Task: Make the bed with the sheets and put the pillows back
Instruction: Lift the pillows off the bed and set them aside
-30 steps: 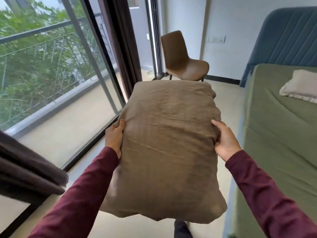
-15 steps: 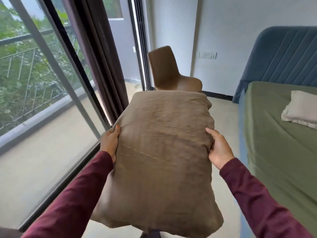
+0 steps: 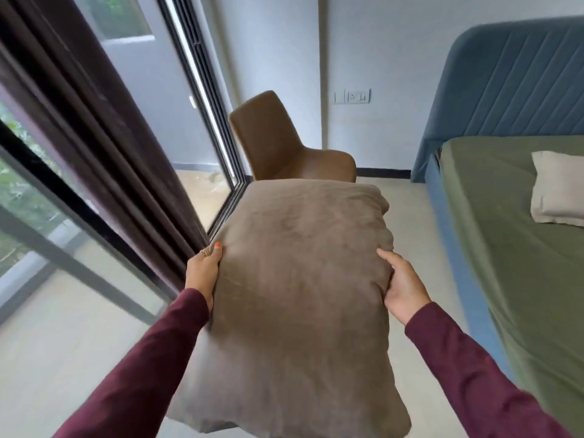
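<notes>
A large brown fabric pillow [image 3: 297, 298] is held out flat in the air, lengthwise, over the pale floor beside the bed [image 3: 518, 235]. The left hand [image 3: 202, 273] grasps its left edge, thumb laid on top and the other fingers hidden under the fabric. The right hand [image 3: 403, 286] grasps the opposite edge the same way, thumb on top. Both arms wear dark maroon sleeves [image 3: 474, 374].

To the right of the pillow, apart from it, lies the bed, its mattress covered in a smooth olive-green sheet [image 3: 505, 279], with a padded blue headboard [image 3: 512, 80] at the far end. A smaller pale beige pillow [image 3: 556, 191] rests on the sheet near the headboard.

Just beyond the brown pillow's far end stands a brown moulded chair [image 3: 278, 143] by the white wall. Left of the pillow hangs a dark brown curtain [image 3: 94, 128] against black-framed glass doors [image 3: 208, 99].
</notes>
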{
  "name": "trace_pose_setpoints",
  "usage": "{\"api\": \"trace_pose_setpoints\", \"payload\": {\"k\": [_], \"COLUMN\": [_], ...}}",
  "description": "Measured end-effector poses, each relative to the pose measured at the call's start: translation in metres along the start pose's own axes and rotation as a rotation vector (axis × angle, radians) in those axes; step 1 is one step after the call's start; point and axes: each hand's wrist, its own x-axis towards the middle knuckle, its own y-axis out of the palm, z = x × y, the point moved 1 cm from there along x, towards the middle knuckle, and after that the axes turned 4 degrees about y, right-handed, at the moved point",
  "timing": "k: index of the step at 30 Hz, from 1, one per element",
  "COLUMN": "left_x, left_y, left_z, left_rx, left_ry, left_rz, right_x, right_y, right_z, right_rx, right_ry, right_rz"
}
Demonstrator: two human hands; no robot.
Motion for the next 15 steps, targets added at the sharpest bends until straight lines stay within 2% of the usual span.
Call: {"api": "trace_pose_setpoints", "payload": {"k": [7, 15], "left_x": [0.146, 0.296], "left_y": [0.084, 0.190], "left_z": [-0.015, -0.040], "left_rx": [0.064, 0.134], "left_ry": [-0.001, -0.067], "left_rz": [0.049, 0.066], "right_x": [0.128, 0.274], "right_y": [0.038, 0.075], "right_z": [0.052, 0.130], "right_rx": [0.027, 0.022], "right_ry": [-0.044, 0.030], "right_rz": [-0.063, -0.150]}}
